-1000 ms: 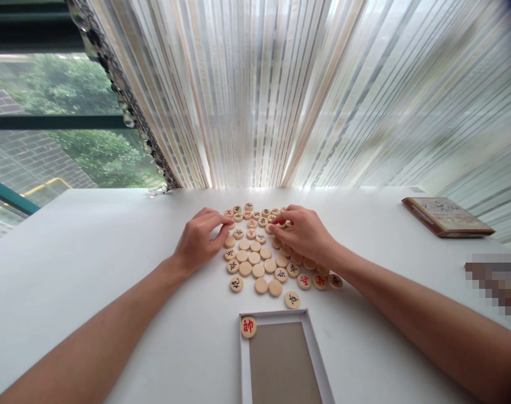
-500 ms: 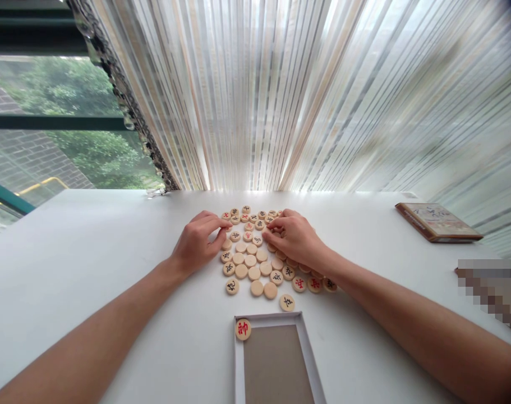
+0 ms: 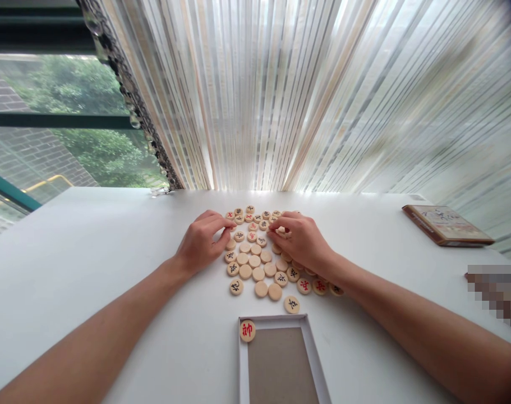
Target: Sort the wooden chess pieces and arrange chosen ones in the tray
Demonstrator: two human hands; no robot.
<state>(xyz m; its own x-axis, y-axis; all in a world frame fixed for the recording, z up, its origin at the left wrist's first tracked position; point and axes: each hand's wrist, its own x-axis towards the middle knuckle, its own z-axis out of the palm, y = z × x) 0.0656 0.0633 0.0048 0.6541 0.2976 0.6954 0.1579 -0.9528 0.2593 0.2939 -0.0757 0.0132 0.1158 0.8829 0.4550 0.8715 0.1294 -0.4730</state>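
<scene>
Round wooden pieces (image 3: 254, 261) are in one loose cluster mid-table, between our hands, single layer as far as we can see. Mixed faces: red marks, black marks, plain. Many rims touch, so any push likely carries into the neighbours.

Left hand (image 3: 205, 238) is at the cluster's left edge, forefinger and thumb bent toward each other with a small gap. Right hand (image 3: 299, 237) is in among the far-right pieces, thumb and fingers nearly closed. Can't tell if either has a piece pinched; fingers cover the contact.

To do this well: take a piece by its rim, thumb against fingertip, light squeeze. Discs are low, so we'd keep fingertips near the table and work from the outer edge where there's room. Right wrist hides several pieces; keep it raised or we'll drag them. Slide only where there's a gap.

Closer to us: one black-marked piece (image 3: 291, 304) lies apart, just beyond the open box (image 3: 276, 322). A red-marked piece (image 3: 247, 331) sits at that box's far-left corner; can't tell if it's flat or propped on the wall. Keep forearms off both.

Printed flat box (image 3: 451, 225) is well off to our right on the white table (image 3: 124, 241).
</scene>
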